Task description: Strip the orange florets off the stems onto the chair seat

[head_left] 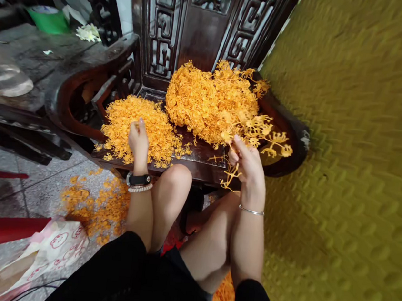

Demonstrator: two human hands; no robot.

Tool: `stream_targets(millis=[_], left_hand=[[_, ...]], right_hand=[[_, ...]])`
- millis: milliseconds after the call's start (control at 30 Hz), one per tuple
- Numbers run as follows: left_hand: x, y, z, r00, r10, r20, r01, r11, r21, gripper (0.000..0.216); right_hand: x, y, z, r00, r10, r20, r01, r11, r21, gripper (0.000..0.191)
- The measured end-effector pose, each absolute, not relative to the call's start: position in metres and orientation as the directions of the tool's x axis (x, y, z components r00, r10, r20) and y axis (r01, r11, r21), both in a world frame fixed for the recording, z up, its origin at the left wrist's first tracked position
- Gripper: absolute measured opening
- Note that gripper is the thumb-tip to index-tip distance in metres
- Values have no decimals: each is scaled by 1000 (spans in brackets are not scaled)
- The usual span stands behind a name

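Right hand [248,162], frame centre: grip closed on an orange branched sprig [260,135] beside the large heap [209,101]. Left hand [138,139], centre-left: fingers curled over the small heap [137,124]; grip state cannot be determined. Both heaps lie on the dark chair seat [200,155].

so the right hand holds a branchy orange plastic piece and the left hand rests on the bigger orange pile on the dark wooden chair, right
Not quite. In the head view the left hand rests on the smaller, flatter orange pile, not the bigger one, which lies to its right. The rest holds: the right hand holds a branchy orange plastic piece, and both piles lie on the dark wooden chair.
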State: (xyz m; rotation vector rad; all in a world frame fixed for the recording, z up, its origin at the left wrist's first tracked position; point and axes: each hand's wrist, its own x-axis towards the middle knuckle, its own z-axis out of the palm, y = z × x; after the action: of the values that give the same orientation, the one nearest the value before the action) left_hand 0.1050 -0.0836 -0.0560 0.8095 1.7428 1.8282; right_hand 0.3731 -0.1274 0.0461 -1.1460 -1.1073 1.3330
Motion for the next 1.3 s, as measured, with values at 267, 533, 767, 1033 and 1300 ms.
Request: stream_targets(millis=[267,533,767,1033,1300], left_hand=[[139,-77,-65,-544,823,165,287,-2,958,35],[180,-111,-7,-88,929,360,377,-303,875,40],[191,-109,-10,-34,936,350,182,-339,923,35],[199,-93,-21,-126,974,186,-227,-211,951,29],[210,-93,-14,-273,962,18,-511,-161,844,36]], right_hand=[[357,-120,35,-2,999,-40,30,-40,-999,35],[340,-117,18,35,999,-41,107,-45,-993,31],[335,-123,22,30,999,-15,72,-17,-997,28],[340,-128,37,-9,1000,-19,33,-18,-999,30],[332,-122,45,33,999,-4,1,-4,-1000,31]])
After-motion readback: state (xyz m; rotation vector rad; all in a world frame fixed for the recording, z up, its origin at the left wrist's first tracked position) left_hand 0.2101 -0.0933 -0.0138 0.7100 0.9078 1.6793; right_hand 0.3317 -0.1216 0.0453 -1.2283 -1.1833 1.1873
